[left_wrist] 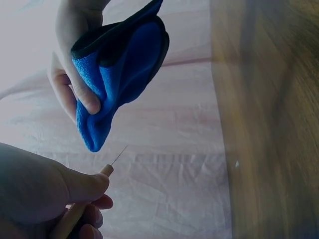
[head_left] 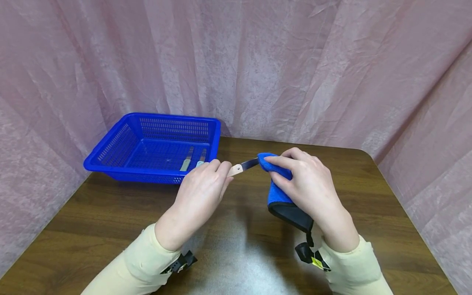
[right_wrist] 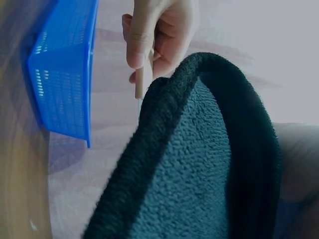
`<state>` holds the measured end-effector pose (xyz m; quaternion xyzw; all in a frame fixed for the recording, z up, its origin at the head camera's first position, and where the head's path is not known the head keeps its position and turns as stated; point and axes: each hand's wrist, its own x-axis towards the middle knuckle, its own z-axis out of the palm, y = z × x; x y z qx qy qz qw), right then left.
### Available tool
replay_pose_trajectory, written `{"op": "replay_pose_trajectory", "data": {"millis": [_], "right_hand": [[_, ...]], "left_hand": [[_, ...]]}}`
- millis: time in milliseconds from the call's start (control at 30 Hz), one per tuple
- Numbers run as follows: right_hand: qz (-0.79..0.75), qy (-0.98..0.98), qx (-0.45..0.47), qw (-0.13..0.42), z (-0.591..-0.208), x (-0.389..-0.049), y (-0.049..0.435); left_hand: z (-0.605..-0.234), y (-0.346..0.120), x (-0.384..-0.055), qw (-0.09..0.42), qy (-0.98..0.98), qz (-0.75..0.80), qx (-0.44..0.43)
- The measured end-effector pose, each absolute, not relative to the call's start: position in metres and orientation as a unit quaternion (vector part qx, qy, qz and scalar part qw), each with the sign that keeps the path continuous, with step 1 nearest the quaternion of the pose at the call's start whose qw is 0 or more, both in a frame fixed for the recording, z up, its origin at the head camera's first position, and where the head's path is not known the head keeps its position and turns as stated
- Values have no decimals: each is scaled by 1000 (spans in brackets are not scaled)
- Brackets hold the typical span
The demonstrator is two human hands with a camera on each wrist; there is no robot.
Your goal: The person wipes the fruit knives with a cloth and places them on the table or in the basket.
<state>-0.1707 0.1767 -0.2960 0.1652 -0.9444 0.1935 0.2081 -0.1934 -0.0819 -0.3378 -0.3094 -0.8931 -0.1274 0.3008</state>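
My left hand (head_left: 204, 184) grips a small knife by its pale handle (head_left: 235, 170), with the metal blade (head_left: 250, 164) pointing right. A folded blue cloth (head_left: 280, 192) with dark edging is pinched between the thumb and fingers of my right hand (head_left: 311, 180). In the head view the blade's tip meets the cloth's upper left corner. The left wrist view shows the thin blade (left_wrist: 119, 155) edge-on, just below the bottom of the cloth (left_wrist: 119, 74). Much of the handle is hidden in the left palm.
A blue plastic basket (head_left: 110, 164) stands at the back left of the wooden table (head_left: 236, 254). Inside it lie a knife with a pale green handle (head_left: 186, 164) and another with a light blue handle (head_left: 200, 163). Pink curtains (head_left: 258, 73) hang behind.
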Motion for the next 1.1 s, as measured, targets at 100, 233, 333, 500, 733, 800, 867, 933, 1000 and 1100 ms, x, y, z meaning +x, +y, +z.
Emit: {"op": "replay_pose_trajectory", "data": {"millis": [100,233,333,500,733,800,867,933,1000,1100], "right_hand": [[195,-942,170,214,-298,-171,174],[197,-939,177,220,-300,-170,171],[194,-939,181,220,-301,-170,169],[190,-938,188,220,-301,-170,167],[186,-938,198,217,-302,-169,164],[183,-938,202,214,-302,-169,164],[181,-937,208,214,-303,-169,163],[180,-936,214,213,-304,-169,163],[179,-936,219,212,-304,-169,162],[177,-935,222,210,-305,-169,162]], "left_hand": [[-337,-82,-193,297,-895,-122,-309],[-336,-81,-192,301,-895,-113,-309],[-336,-81,-192,305,-894,-107,-310],[-336,-80,-193,311,-892,-100,-312],[-337,-79,-191,311,-893,-88,-312],[-337,-78,-191,312,-893,-86,-313],[-337,-78,-190,311,-893,-86,-315],[-338,-77,-190,310,-892,-86,-316],[-339,-77,-189,309,-892,-86,-318],[-339,-76,-188,307,-892,-86,-320]]}}
